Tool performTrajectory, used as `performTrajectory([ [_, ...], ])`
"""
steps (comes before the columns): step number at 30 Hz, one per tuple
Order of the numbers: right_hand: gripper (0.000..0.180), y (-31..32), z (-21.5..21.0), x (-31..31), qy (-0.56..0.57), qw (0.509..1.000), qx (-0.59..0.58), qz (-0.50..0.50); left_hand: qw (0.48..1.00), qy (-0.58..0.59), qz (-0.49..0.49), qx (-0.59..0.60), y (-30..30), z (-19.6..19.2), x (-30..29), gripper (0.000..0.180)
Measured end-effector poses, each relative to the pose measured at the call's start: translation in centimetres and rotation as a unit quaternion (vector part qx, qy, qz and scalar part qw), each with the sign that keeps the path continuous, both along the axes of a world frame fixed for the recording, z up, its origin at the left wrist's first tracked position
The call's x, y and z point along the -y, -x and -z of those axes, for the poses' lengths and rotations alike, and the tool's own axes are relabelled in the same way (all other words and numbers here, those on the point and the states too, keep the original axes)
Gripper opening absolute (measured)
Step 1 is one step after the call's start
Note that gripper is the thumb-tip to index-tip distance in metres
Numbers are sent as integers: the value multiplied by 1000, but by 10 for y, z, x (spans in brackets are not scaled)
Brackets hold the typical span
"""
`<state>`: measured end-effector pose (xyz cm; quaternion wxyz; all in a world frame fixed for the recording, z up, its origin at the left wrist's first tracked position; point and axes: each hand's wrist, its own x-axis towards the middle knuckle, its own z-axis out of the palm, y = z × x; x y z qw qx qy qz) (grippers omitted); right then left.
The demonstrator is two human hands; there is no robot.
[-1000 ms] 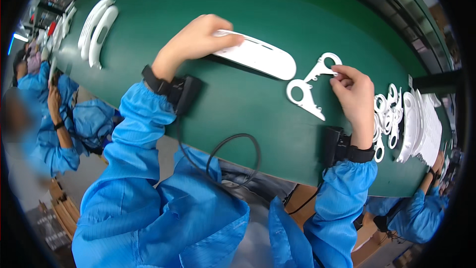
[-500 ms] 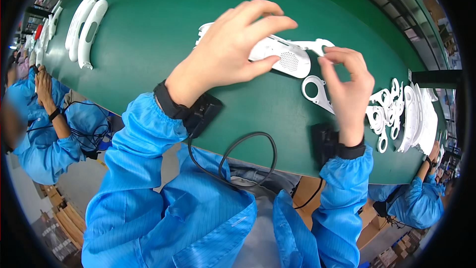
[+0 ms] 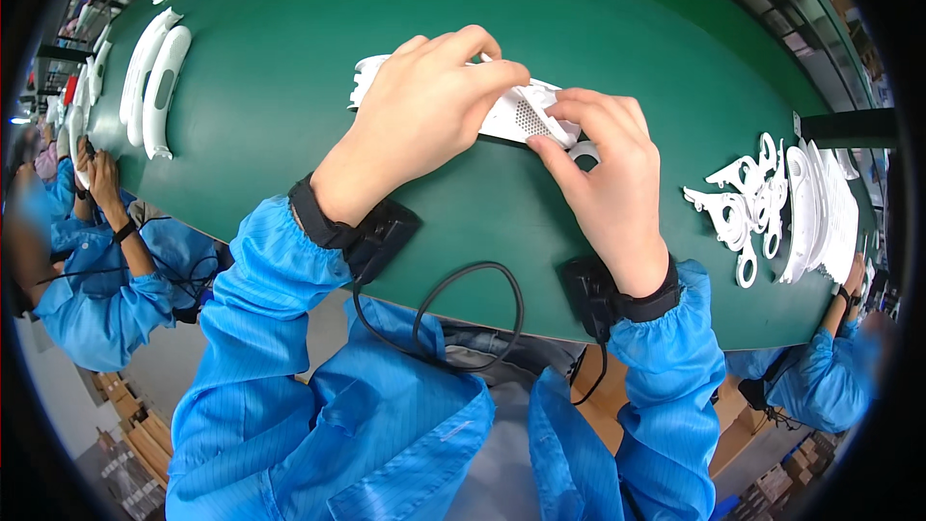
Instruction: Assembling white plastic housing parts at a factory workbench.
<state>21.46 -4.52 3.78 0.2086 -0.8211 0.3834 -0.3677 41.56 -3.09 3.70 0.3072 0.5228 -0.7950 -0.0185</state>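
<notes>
A long white plastic housing (image 3: 504, 125) with a perforated grille lies across the middle of the green table. Curled over its far side is my left hand (image 3: 410, 125), closed on it with the thumb hidden. My right hand (image 3: 617, 178) pinches the right end between thumb and fingers. A slanted white edge shows there; whether it belongs to the ring-ended bracket or to the housing I cannot tell. Partly behind my right fingers, a second white ring-ended bracket (image 3: 583, 151) rests on the table.
Ring-ended white brackets (image 3: 738, 207) are heaped at the right beside a stack of curved white shells (image 3: 815, 217). More long shells (image 3: 164, 92) lie at the far left. Co-workers in blue sit on both sides. A black cable (image 3: 473, 270) loops between my wrists.
My right hand has moved left with the ring-ended bracket to the housing's right end. My left hand's spread fingers have curled in. The housing has shifted slightly left.
</notes>
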Motion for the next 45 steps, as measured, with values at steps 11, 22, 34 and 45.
performTrajectory([
  [11,20,4,-1,-10,69,989,-130,1,1000,7,9,-12,-3,1,-4,31],
  [22,15,-1,-11,-9,-65,991,-115,-1,998,-48,36,21,2,-13,-3,35],
  [34,47,16,-4,-25,30,970,-234,-62,985,5,120,123,-12,-2,1,49],
  [45,47,19,13,-21,63,985,-157,-31,977,-64,117,166,-12,-15,13,47],
])
